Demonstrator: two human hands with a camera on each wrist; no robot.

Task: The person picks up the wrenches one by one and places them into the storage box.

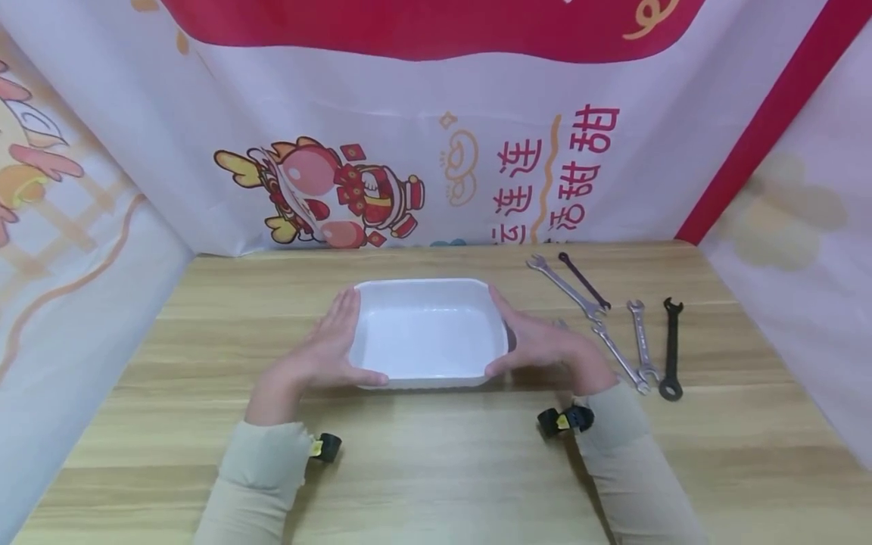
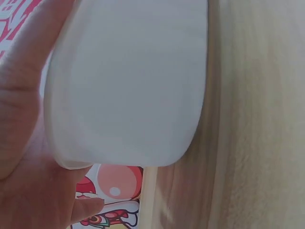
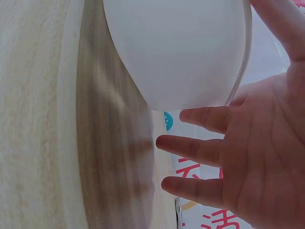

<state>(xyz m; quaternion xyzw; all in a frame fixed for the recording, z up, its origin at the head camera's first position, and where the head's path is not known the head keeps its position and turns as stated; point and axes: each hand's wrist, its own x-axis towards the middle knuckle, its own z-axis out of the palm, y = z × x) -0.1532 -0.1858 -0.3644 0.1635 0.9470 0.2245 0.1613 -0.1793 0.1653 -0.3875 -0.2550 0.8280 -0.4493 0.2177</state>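
A white rectangular baking dish (image 1: 428, 341) stands on the table in front of the person, its inside bare. My left hand (image 1: 325, 344) holds its left end, thumb along the near rim and fingers against the left side. On the opposite end my right hand (image 1: 538, 341) grips the dish, the thumb at the near corner and the index finger at the far one. In the right wrist view, the other fingers (image 3: 190, 150) of that hand spread straight out below the dish's end wall. The left wrist view shows the dish's outer wall (image 2: 128, 86) close beside the left palm.
Several wrenches lie on the wooden table (image 1: 436, 469) to the right: a silver one (image 1: 565, 288), a small dark one (image 1: 584, 280), more silver ones and a black one (image 1: 671, 348). The right forearm passes close to them. A printed cloth (image 1: 381, 98) hangs behind the table.
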